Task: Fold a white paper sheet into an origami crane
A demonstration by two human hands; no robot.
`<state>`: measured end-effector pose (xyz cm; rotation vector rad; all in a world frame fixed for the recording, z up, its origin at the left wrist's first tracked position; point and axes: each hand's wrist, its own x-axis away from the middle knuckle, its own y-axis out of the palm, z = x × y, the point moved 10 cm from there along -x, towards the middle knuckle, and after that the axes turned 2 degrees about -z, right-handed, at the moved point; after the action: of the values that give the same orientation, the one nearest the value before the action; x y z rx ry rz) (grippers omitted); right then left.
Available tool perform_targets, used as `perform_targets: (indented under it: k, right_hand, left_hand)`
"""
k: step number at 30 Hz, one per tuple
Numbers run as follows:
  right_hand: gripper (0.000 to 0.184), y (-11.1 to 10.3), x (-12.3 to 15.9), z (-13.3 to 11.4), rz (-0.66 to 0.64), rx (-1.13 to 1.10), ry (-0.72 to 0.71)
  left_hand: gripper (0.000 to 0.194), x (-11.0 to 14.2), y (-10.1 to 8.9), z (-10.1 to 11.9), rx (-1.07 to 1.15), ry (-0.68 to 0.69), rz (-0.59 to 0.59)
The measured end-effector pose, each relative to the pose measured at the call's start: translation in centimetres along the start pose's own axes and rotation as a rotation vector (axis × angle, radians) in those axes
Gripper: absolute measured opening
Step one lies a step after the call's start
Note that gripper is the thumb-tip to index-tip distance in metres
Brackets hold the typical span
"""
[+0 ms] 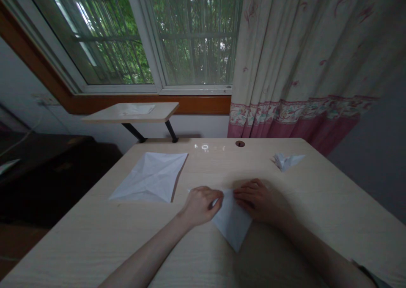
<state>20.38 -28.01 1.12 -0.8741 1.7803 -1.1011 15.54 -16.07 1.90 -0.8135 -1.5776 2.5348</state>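
Note:
A folded white paper (233, 226) lies on the light wooden table (285, 237), its point aimed toward me. My left hand (201, 203) has its fingers curled in a pinch on the paper's upper left edge. My right hand (258, 201) lies on the paper's upper right part, fingers together and pressing it down. A larger creased white sheet (149, 177) lies flat to the left of my hands. A small folded paper figure (287, 160) sits at the far right of the table.
A cable hole (240, 144) is in the table's far edge. Behind it stand a small shelf (133, 112) on black legs, a window (142, 34) and a patterned curtain (301, 59). A dark cabinet (47, 169) is at the left.

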Motion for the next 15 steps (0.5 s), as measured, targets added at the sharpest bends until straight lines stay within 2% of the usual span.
perform_targets:
  k: [6,15]
  right_hand:
    - [0.025,0.6,0.1,-0.2,-0.08,0.08,0.005]
    - [0.03,1.3,-0.2,0.6,-0.008,0.197,0.007]
  left_hand:
    - [0.023,0.2,0.9,0.1,-0.086,-0.002,-0.076]
    - [0.034,0.1,2.4,-1.3,-0.16,-0.114,-0.189]
